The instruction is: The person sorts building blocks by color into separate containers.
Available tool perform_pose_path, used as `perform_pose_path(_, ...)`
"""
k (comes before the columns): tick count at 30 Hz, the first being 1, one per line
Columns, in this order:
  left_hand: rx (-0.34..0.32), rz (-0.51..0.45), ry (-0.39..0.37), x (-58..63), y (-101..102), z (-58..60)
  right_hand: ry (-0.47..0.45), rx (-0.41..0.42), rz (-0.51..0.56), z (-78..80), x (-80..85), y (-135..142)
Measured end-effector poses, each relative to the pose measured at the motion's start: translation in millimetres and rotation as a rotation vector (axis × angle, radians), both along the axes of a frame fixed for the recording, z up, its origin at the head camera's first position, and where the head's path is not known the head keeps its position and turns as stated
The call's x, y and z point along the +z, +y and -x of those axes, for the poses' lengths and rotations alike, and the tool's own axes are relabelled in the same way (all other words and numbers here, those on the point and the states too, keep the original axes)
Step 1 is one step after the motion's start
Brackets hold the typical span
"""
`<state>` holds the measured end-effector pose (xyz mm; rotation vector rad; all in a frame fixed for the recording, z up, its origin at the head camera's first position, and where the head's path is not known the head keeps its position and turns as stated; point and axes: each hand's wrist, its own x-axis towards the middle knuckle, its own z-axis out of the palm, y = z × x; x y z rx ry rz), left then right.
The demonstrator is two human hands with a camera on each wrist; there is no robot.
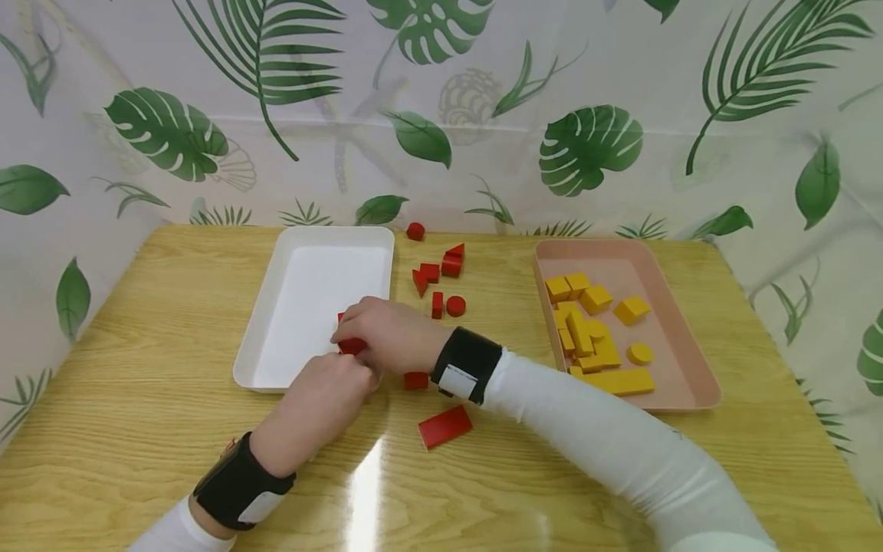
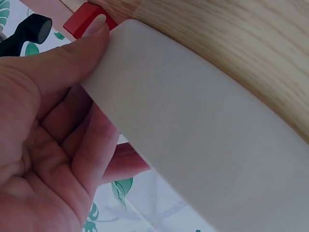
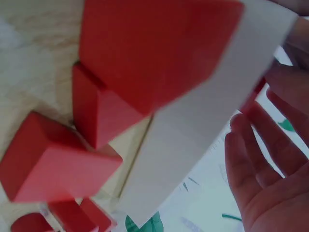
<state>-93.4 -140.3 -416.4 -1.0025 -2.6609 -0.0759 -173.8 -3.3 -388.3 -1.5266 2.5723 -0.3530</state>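
Note:
The white tray (image 1: 293, 307) lies left of centre, and both hands meet over its near right corner. My left hand (image 1: 329, 391) grips the tray wall there, its thumb (image 2: 72, 63) against the outer side and other fingers reaching past the rim. In the left wrist view a red block (image 2: 87, 20) shows beyond the thumb tip. My right hand (image 1: 393, 331) reaches over the tray's right edge, fingers pointing down, and pinches a red block (image 1: 352, 346), mostly covered by the fingers. In the right wrist view, red on that block (image 3: 253, 96) peeks out beside the fingertips.
Several red pieces stand right of the white tray, among them a red disc (image 1: 455, 306) and a small upright block (image 1: 438, 305). Nearer lie a red block (image 1: 416, 381) and a flat red rectangle (image 1: 445, 427). A pink tray (image 1: 679, 345) at right holds yellow blocks (image 1: 607, 349).

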Motion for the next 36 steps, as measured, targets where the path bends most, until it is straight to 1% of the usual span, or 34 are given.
perform_pose_path(4, 0.0, 0.023, -0.011, 1.1, -0.5, 0.9, -0.001, -0.037, 0.019, -2.6, 11.6, 11.2)
perform_pose_path(7, 0.016, 0.039, -0.036, 1.9, -1.8, 0.3, 0.001, -0.078, -0.017, -6.3, 18.0, 20.4)
perform_pose_path(10, 0.034, 0.039, -0.076, 2.8, -2.7, -0.3, 0.002, -0.102, -0.072, -10.6, 19.4, 29.0)
perform_pose_path(13, 0.035, 0.038, -0.103, 4.3, -2.3, -0.3, -0.008, -0.102, -0.112, -14.6, 15.1, 36.6)
perform_pose_path(17, 0.031, 0.032, -0.115, 4.9, -0.3, 0.5, -0.025, -0.093, -0.152, -18.8, 3.9, 44.9)
perform_pose_path(21, 0.029, 0.031, -0.122, 4.7, 1.4, 1.2, -0.041, -0.088, -0.173, -22.4, -5.7, 50.6)
perform_pose_path(25, 0.037, 0.044, -0.126, 5.6, 0.1, 0.8, -0.054, -0.084, -0.171, -22.1, -8.8, 51.7)
perform_pose_path(29, 0.039, 0.047, -0.115, 5.2, -0.1, -0.2, -0.066, -0.095, -0.164, -19.0, -3.0, 52.0)
perform_pose_path(31, 0.028, 0.04, -0.103, 4.6, 0.8, -1.3, -0.058, -0.11, -0.15, -16.7, 3.5, 52.2)
perform_pose_path(34, -0.004, 0.035, -0.08, 3.5, 3.6, -3.6, -0.013, -0.14, -0.115, -11.1, 15.2, 52.0)
perform_pose_path(36, -0.026, 0.039, -0.073, 3.5, 6.1, -5.7, 0.034, -0.164, -0.1, -5.9, 22.9, 51.6)
